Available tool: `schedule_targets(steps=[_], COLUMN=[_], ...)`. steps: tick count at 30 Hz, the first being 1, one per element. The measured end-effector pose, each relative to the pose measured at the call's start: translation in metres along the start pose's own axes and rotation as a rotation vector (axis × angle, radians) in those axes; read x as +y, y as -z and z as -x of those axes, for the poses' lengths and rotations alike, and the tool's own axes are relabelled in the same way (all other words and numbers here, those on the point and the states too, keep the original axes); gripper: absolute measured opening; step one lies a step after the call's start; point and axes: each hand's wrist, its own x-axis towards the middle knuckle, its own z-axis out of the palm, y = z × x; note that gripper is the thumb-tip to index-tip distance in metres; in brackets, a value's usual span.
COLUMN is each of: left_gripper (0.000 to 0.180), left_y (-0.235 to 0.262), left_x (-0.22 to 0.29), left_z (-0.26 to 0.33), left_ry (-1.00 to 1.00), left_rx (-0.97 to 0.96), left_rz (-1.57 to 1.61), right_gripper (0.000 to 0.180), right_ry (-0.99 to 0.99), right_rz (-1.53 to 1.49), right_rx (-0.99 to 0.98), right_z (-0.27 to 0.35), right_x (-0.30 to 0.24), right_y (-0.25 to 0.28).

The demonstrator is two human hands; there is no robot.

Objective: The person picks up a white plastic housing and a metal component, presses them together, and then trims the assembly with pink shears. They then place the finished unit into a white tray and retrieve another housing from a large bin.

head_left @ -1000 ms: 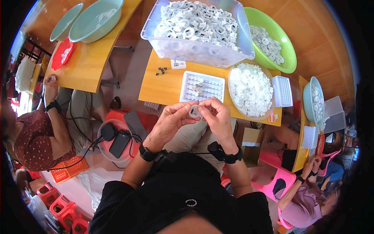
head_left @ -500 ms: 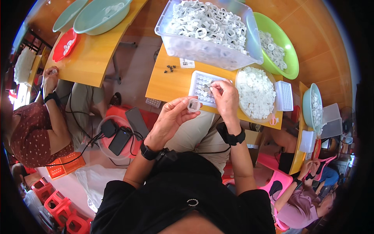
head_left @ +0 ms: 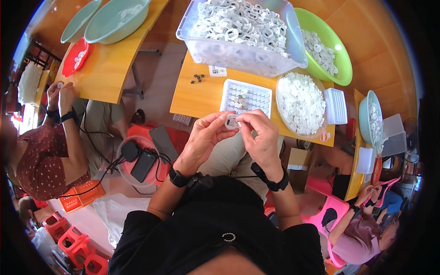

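My left hand (head_left: 205,137) and my right hand (head_left: 260,137) meet above my lap, both pinching one small white ring-shaped plastic part (head_left: 231,121) between thumbs and fingertips. Just beyond them a white grid tray (head_left: 246,97) lies on the small wooden table (head_left: 201,98), with a few parts in its cells. To its right stands a clear round bowl (head_left: 300,101) heaped with small white pieces. Behind the tray a large clear tub (head_left: 243,32) is full of white rings.
A green bowl (head_left: 327,46) of white parts sits at the back right, and another white tray (head_left: 336,106) beside the round bowl. Small black screws (head_left: 198,78) lie on the table. Phones rest on a red stool (head_left: 151,153). Other people work at the left (head_left: 46,156) and lower right (head_left: 362,229).
My right hand has come back from the grid tray to my left hand, and both now hold the white part together nearer my body.
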Motion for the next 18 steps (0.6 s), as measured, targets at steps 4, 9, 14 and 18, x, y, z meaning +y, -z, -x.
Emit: schedule_targets(steps=[4, 9, 14, 18], left_gripper=[0.025, 0.024, 0.024, 0.024], left_y=[-0.0031, -0.0069, -0.0082, -0.0112], left_x=[-0.0034, -0.0059, -0.0066, -0.0052], left_z=[-0.0006, -0.0004, -0.0001, -0.0012], left_ry=[-0.035, -0.043, -0.079, -0.081], left_rx=[0.019, 0.032, 0.037, 0.036], left_rz=[-0.059, -0.123, -0.191, -0.276], right_gripper=[0.015, 0.018, 0.02, 0.018], right_ry=[0.039, 0.103, 0.173, 0.136], right_rz=[0.015, 0.132, 0.218, 0.16], right_rx=[0.031, 0.029, -0.013, -0.033], right_z=[0.0052, 0.0078, 0.0071, 0.0071], right_x=[0.0031, 0.0075, 0.0031, 0.0086], right_y=[-0.0033, -0.0053, -0.0033, 0.0018])
